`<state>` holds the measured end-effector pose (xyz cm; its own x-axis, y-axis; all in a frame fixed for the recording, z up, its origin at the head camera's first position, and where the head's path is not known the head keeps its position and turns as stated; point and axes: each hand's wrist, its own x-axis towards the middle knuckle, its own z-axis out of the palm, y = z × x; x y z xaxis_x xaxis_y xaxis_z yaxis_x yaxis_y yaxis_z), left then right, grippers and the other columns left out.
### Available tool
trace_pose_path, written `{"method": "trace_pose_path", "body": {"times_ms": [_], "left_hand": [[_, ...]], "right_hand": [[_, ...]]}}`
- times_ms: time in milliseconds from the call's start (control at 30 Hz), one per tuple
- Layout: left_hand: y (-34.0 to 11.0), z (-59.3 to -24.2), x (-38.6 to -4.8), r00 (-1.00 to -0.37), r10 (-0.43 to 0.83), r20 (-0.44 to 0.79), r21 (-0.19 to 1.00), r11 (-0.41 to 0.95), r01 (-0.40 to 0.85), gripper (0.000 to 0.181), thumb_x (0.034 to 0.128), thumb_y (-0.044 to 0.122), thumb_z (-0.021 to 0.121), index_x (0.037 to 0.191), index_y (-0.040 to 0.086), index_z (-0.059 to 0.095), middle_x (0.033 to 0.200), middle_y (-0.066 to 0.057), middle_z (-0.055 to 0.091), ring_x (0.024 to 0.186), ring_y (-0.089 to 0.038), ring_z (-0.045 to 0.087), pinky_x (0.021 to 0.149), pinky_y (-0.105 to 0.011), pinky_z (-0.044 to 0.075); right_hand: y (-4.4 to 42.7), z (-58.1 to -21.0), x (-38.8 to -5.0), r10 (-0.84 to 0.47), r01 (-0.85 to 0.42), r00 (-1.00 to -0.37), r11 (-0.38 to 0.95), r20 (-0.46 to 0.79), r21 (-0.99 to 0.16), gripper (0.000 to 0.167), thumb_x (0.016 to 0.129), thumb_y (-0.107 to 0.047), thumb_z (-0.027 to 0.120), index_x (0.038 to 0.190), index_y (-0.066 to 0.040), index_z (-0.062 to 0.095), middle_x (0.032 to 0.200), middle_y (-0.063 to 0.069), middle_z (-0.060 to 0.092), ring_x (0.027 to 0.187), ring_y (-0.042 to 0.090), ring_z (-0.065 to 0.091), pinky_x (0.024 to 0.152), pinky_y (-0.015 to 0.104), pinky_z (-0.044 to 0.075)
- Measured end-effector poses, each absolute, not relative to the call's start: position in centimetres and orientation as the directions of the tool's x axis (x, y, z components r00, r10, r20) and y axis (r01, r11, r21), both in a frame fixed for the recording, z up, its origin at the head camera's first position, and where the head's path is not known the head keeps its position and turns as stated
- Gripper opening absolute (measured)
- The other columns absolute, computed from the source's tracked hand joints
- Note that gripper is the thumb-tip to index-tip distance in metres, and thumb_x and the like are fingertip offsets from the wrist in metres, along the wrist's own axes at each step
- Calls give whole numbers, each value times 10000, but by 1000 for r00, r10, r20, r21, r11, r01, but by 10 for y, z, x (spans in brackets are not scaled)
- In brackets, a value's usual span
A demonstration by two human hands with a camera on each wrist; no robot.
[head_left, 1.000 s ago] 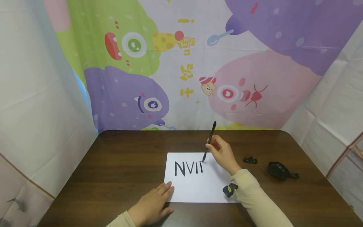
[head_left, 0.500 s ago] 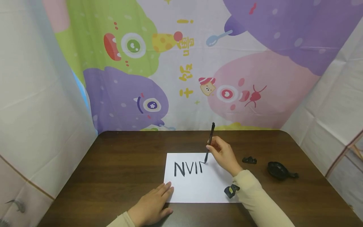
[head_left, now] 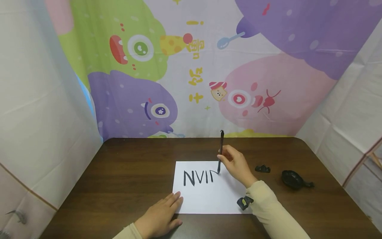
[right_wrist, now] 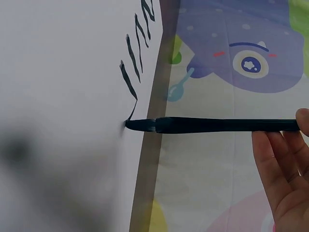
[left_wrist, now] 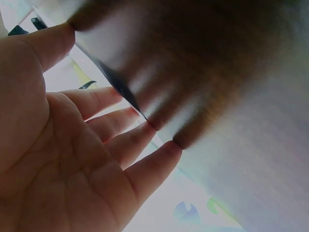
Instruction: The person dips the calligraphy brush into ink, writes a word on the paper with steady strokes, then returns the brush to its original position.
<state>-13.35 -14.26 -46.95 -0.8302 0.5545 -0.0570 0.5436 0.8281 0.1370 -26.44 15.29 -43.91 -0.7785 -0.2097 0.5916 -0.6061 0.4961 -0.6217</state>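
Observation:
A white sheet of paper lies on the brown table, with black letters "NVI" and part of another stroke brushed near its top. My right hand pinches a dark writing brush by its handle, nearly upright. The bristle tip touches the paper at the end of a thin slanting line in the right wrist view. My left hand rests with fingers extended, its fingertips on the paper's lower left edge. In the left wrist view the fingers are spread and touch the surface.
To the right of the paper stands a small black brush rest. Beyond it lies a black ink dish with a short handle. A cartoon-printed curtain hangs behind the table, with white cloth at both sides.
The brush tip has moved right and slightly down, leaving a thin black line from the top of the last stroke. The brush has become more upright. My left hand has stayed in place.

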Motion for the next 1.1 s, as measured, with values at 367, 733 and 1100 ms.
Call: {"method": "trace_pose_path", "body": {"times_ms": [367, 733, 1100], "left_hand": [[-142, -469, -133, -830, 555, -50, 133, 828, 545, 688, 896, 452, 642, 1440, 67, 470, 1523, -127, 443, 1370, -350, 463, 1076, -510, 443], [-143, -472, -134, -833, 550, -58, 144, 830, 538, 692, 897, 462, 638, 1444, 76, 466, 1529, -121, 435, 1376, -353, 454, 1062, -531, 448], [-143, -472, -134, -831, 555, -47, 130, 828, 545, 694, 898, 466, 635, 1444, 72, 467, 1528, -123, 437, 1372, -355, 460, 1082, -506, 437]], "right_hand": [[152, -442, -262, -220, -627, -758, 507, 614, -591, 134, 872, -61, 719, 984, -70, 647, 787, 12, 638, 687, 65, 557, 606, 205, 504], [147, -441, -255, -236, -621, -768, 499, 595, -604, 132, 875, -81, 722, 980, -94, 643, 799, 13, 650, 697, 78, 586, 619, 215, 531], [140, -441, -251, -271, -635, -767, 453, 582, -626, 133, 881, -61, 708, 996, -41, 642, 811, 29, 670, 726, 81, 625, 621, 225, 566]]}}
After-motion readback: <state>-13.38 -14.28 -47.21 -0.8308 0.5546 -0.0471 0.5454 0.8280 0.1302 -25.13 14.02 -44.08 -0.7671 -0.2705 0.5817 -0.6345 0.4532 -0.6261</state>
